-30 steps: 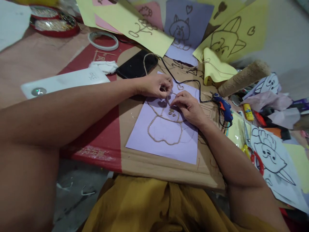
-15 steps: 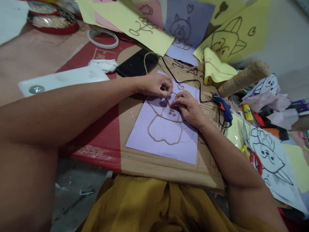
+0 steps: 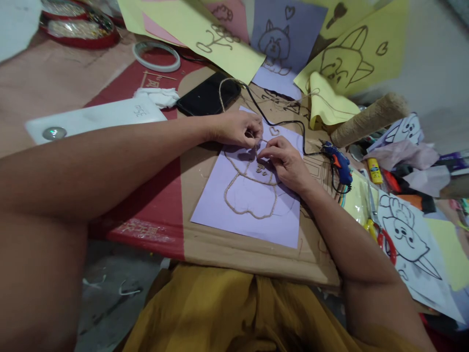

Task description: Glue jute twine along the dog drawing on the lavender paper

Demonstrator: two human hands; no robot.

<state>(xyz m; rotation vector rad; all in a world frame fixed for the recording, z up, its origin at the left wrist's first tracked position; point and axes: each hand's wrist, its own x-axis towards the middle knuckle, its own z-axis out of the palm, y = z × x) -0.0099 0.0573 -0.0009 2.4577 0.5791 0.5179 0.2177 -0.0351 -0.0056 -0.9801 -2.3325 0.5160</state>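
Observation:
On the cardboard lies a purple sheet of paper (image 3: pixel 212 208) with a drawn figure, partly outlined in brown twine. My left hand (image 3: pixel 240 129) is closed in a pinch on a strand of twine (image 3: pixel 221 93) above the upper part of the sheet; the strand loops up behind this hand. Close beside it, my right hand (image 3: pixel 287 161) has thumb and forefinger pinched on the twine, its other fingers curled over the paper. A small twine heart (image 3: pixel 274 131) shows just beyond the hands. The fingertips partly hide the top of the figure.
A blue glue gun (image 3: pixel 340 164) with a black cord lies to the right, near a twine-wrapped roll (image 3: pixel 370 120). Scissors (image 3: pixel 375 220) and drawings are at the far right. A black phone (image 3: pixel 208 94), a tape roll (image 3: pixel 156 56) and a white power bank (image 3: pixel 95 120) lie left.
Both hands stay almost in place over the purple sheet, still pinching the twine. My right fingertips have shifted very slightly. The view has moved a little.

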